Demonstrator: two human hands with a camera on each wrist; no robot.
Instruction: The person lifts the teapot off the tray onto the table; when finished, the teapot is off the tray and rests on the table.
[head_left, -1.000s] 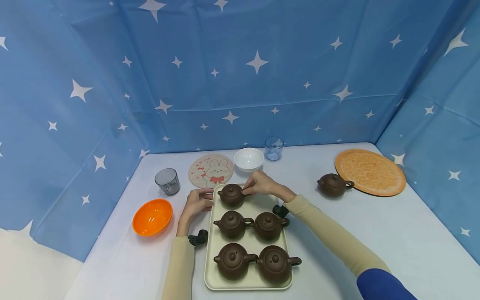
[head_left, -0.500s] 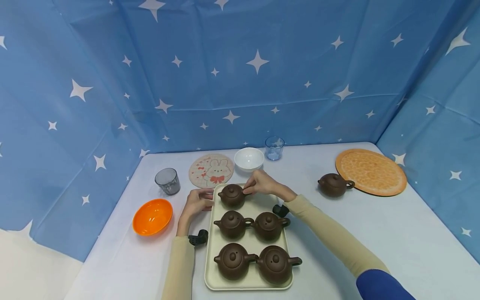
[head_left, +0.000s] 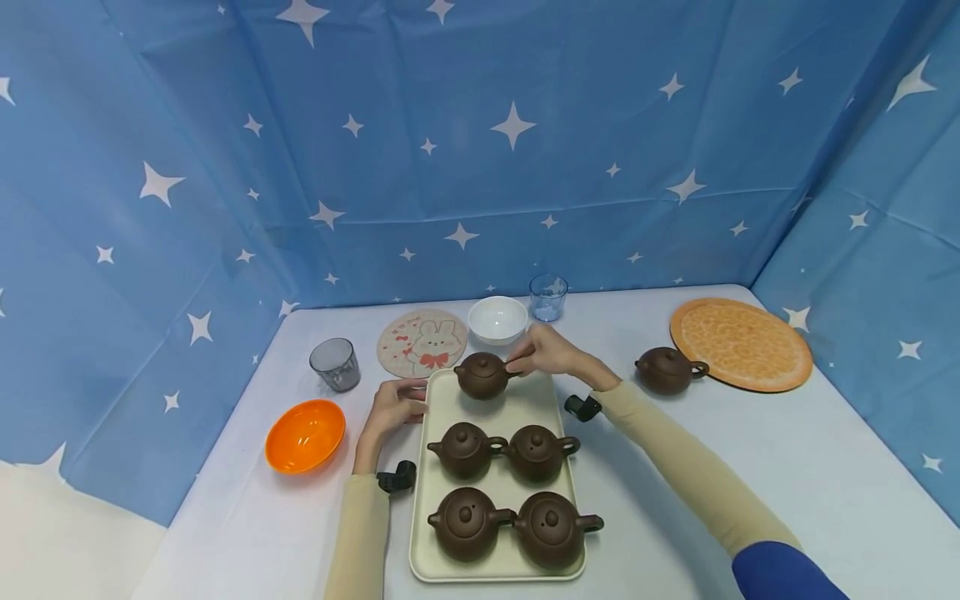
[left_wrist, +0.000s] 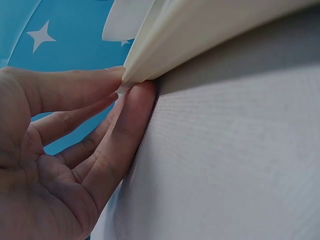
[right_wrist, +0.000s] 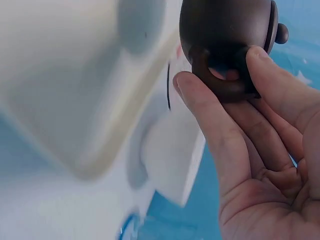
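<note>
Two hands at work: my right hand (head_left: pixel 546 353) pinches the handle of a brown teapot (head_left: pixel 482 376), lifted just above the far end of the cream tray (head_left: pixel 438 560). My left hand (head_left: pixel 392 408) grips the tray's far left corner between thumb and fingers.

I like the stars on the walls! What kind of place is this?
Probably a little set made for filming, not a real kitchen. Blue star cloth hangs on three sides of a white table, and matching brown teapots sit in neat rows on a tray.
</note>
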